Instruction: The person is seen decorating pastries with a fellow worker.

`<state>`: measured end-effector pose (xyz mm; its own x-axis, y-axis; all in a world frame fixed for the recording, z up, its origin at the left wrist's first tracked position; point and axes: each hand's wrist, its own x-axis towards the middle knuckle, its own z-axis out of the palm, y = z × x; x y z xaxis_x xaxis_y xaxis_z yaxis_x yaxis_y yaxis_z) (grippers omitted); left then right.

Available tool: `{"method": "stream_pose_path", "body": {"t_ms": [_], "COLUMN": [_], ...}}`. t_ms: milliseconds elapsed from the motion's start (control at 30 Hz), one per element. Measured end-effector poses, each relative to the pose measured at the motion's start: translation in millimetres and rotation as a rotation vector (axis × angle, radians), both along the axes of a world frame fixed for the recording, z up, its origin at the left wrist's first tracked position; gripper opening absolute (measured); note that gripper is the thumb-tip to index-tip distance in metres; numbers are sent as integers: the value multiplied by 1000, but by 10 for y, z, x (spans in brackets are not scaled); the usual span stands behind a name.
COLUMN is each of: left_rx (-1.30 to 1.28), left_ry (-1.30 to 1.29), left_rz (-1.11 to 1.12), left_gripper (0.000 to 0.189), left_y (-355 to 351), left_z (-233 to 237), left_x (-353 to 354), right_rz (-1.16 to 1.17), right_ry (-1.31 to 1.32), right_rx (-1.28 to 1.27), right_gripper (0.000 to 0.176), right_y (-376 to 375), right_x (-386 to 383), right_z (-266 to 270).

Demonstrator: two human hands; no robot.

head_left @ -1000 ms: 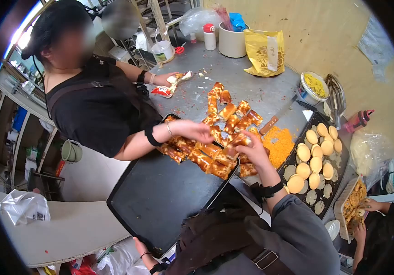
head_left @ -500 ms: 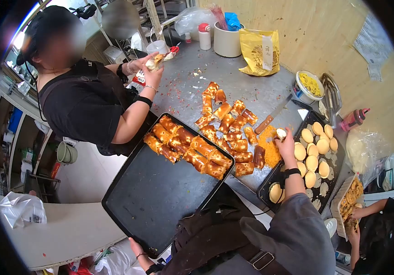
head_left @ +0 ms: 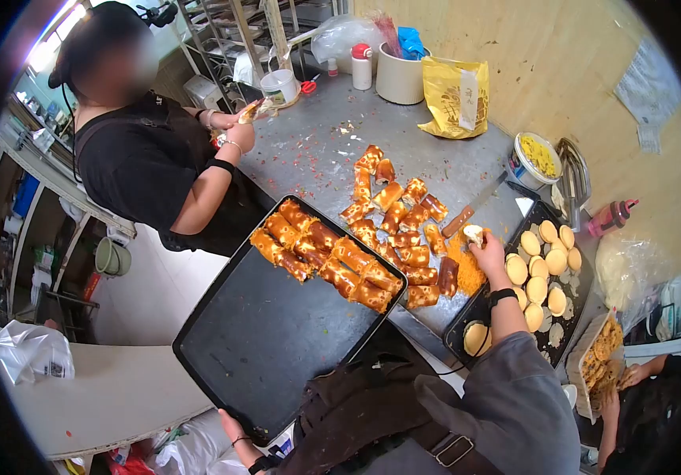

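The right hand's (head_left: 489, 257) fingers grasp a pale-ended roll (head_left: 473, 234) at their tips, by the orange shreds' (head_left: 466, 269) far edge; I can't make out its long axis. Well apart, the left hand (head_left: 231, 426) grips the tray (head_left: 265, 348). A second ago the right was above the brown rolls (head_left: 414, 256).
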<state>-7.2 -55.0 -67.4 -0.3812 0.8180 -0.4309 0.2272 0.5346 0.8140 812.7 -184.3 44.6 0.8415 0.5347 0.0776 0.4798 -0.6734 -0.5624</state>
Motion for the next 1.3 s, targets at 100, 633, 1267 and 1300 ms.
{"method": "stream_pose_path", "body": {"t_ms": [100, 633, 1267, 1300], "left_rx": [6, 2, 20, 26], "left_ry": [31, 23, 91, 83], "left_rz": [-20, -9, -53, -38], "left_gripper": [67, 63, 64, 64], "left_y": [-1, -8, -51, -53], "left_z": [71, 146, 134, 102], "left_x": [50, 105, 84, 76], "right_rz": [-58, -152, 60, 83], "right_ry": [82, -42, -339, -395], "right_rx": [131, 108, -576, -618], "right_gripper": [43, 55, 40, 41], "right_y": [-43, -202, -113, -99], "right_x": [120, 444, 274, 327], "right_z": [13, -193, 797, 749]}}
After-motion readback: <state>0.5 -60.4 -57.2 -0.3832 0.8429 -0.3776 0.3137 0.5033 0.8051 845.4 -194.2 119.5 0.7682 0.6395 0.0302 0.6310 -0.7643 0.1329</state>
